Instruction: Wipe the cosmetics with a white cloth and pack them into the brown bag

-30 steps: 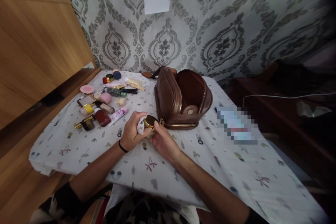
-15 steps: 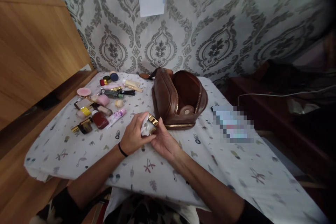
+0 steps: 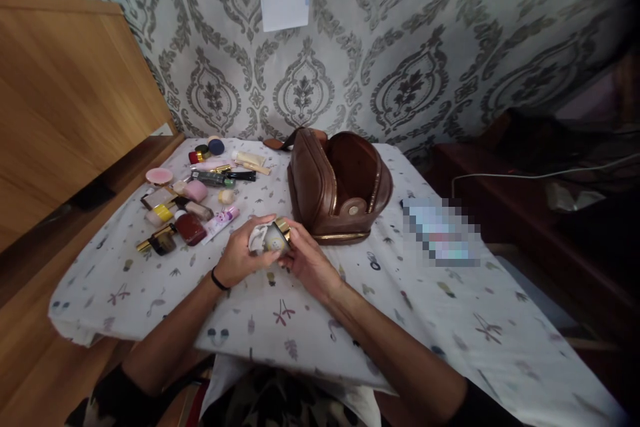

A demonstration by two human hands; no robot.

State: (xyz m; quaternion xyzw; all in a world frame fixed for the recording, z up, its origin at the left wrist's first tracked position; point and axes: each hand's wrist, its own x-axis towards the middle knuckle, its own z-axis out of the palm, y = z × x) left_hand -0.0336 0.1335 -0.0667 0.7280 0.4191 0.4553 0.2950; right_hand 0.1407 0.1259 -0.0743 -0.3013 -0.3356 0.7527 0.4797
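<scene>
My left hand is closed around a crumpled white tissue, pressed to the side of a small greyish jar with a shiny gold cap. From the other side my right hand grips the same jar near its gold end. Both hands are above the patterned cloth, just in front of a brown leather cosmetic bag. The bag is unzipped, its top gaping with a dark inside. Part of the jar is hidden by my fingers.
Left of my hands lie several cosmetics, among them a dark red bottle, a pink-and-white tube and a round pink compact. A blurred-out phone lies at the right. A wooden cabinet borders the table's left side.
The jar has been turned, so more of its greyish body faces me. Both hands have shifted slightly left, and my right fingers now wrap over the gold end.
</scene>
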